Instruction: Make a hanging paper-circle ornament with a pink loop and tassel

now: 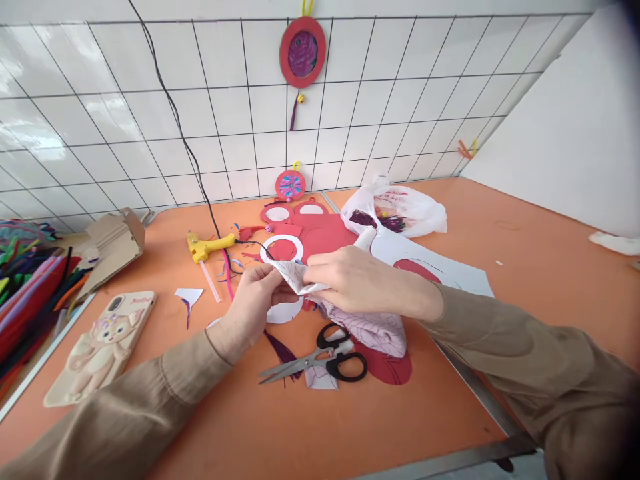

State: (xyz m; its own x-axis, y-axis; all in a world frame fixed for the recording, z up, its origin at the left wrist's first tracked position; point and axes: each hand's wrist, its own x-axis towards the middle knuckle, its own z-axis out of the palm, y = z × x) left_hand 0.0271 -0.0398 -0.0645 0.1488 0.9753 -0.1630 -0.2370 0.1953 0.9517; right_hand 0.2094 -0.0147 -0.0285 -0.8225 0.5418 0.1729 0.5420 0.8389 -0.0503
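Between my hands, raised a little over the table, is a pale patterned piece of fabric [370,327], bunched and hanging down on the right. My left hand [253,303] pinches its left edge between thumb and fingers. The fingers of my right hand [360,280] are closed on the upper part, and folds of the cloth hide their tips. Just below lie black-handled scissors [320,363] with the blades pointing left, resting partly on a small fabric scrap [321,379]. A white ring [281,239] and red card [330,237] sit behind my hands.
A yellow glue gun [210,247] with its cord lies left of centre. Nearer left is a phone in a cartoon case [107,350]. A white plastic bag [423,210] holds tassels at the back. Colourful pipe cleaners [37,300] and cardboard [115,243] fill the left edge. Round ornaments [303,52] hang on tiles.
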